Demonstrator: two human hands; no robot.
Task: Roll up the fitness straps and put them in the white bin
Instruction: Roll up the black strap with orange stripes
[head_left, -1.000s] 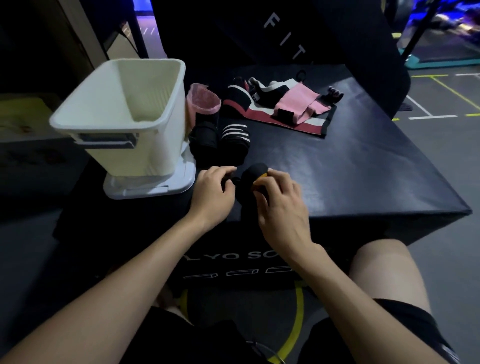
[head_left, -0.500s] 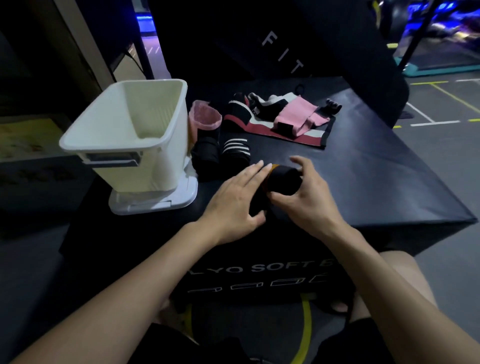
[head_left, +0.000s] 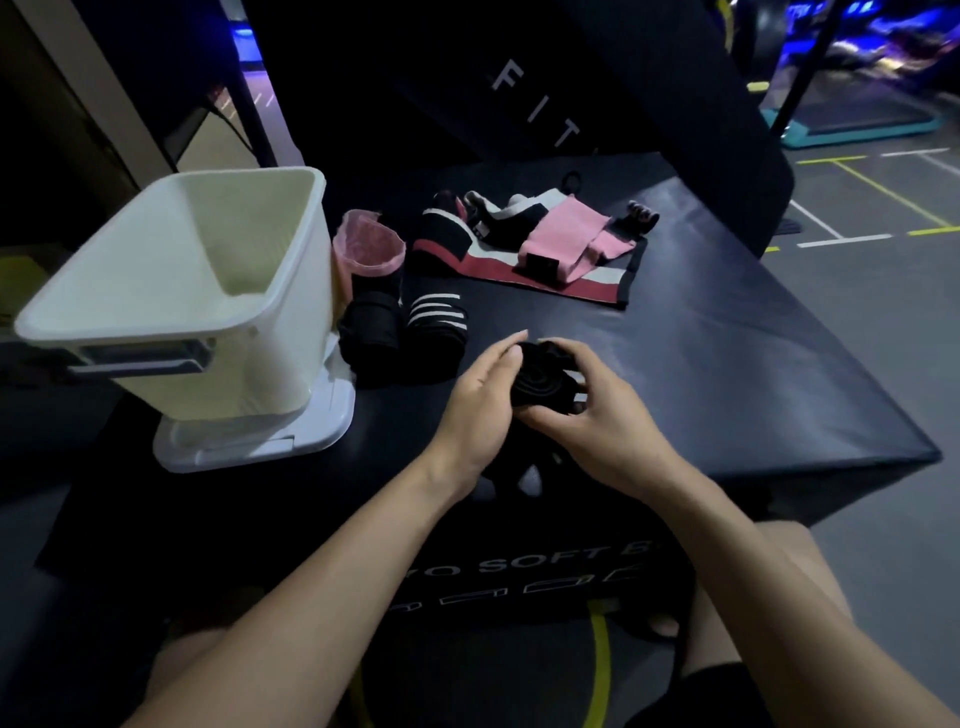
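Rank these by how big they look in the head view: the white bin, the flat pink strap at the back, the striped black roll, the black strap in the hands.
1. white bin, clearly largest
2. flat pink strap
3. striped black roll and black strap held between left hand and right hand: look alike; the hands cover part of the strap, so no ranking.

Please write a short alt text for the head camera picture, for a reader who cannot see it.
Two hands, left hand and right hand, hold a partly rolled black strap over a dark padded box. A white bin stands to the left on its lid, with rolled straps beside it and unrolled pink straps farther back.
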